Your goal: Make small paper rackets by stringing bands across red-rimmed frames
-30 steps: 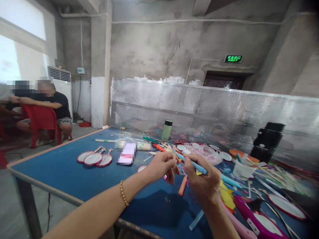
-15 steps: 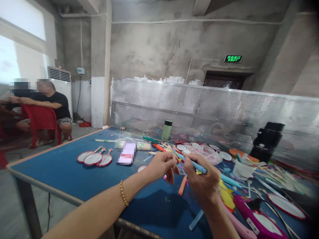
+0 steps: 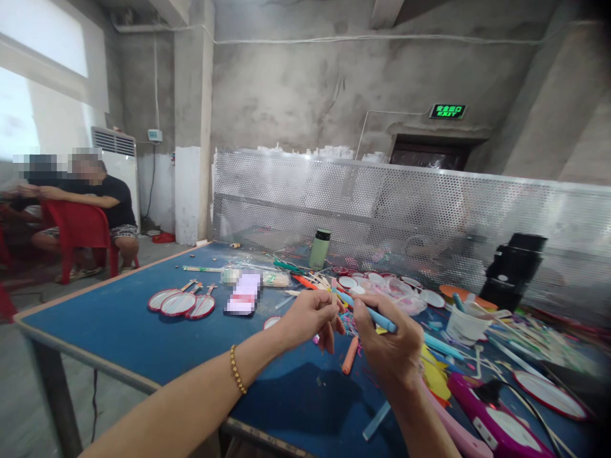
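Note:
My left hand [image 3: 317,315] pinches a small flat stick [image 3: 333,289] upright between thumb and fingers; its face looks part pink, part light blue. In my right hand [image 3: 391,340] is a blue marker pen [image 3: 379,319], slanting up to the left with its front end close to the stick. Whether pen and stick touch I cannot tell. Beneath the hands lies an orange pen-like piece [image 3: 350,356] on the blue table [image 3: 205,356]. A translucent stick [image 3: 377,420] rests near the table's front edge, beside my right wrist.
Round red-rimmed paddles [image 3: 178,304] lie at left, near a phone [image 3: 243,294]. A green bottle [image 3: 319,249] stands behind. To the right are a white cup [image 3: 466,326], a magenta device [image 3: 499,420] and loose sticks. A perforated metal screen [image 3: 296,197] backs the table.

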The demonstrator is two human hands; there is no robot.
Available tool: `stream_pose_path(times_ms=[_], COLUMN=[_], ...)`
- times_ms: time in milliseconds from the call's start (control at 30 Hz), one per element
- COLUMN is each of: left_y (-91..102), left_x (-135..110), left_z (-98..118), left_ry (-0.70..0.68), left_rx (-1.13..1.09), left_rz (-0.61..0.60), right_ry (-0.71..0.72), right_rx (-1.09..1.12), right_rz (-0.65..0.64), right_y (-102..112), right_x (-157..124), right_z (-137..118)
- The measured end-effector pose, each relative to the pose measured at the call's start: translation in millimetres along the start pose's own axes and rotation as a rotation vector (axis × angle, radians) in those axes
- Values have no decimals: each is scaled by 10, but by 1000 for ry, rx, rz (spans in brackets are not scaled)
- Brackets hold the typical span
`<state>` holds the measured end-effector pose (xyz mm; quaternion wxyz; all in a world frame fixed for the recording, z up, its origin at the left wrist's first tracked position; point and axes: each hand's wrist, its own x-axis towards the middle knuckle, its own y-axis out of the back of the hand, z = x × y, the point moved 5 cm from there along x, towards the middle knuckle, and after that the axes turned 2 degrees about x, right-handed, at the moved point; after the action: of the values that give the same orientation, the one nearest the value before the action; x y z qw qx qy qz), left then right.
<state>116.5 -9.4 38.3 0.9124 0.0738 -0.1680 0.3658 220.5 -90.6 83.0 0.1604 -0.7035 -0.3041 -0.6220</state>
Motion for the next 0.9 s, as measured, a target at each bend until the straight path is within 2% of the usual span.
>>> stream_pose_path(times_ms=[900], left_y=[2], left_x=[-1], left_z=[-8], left_ry=[2], left_rx=[3], left_rz=[-18], right_ry=[-43], right_rx=[4], right_rz=[-32], right_y=[-10], right_x=[-11], right_z=[46])
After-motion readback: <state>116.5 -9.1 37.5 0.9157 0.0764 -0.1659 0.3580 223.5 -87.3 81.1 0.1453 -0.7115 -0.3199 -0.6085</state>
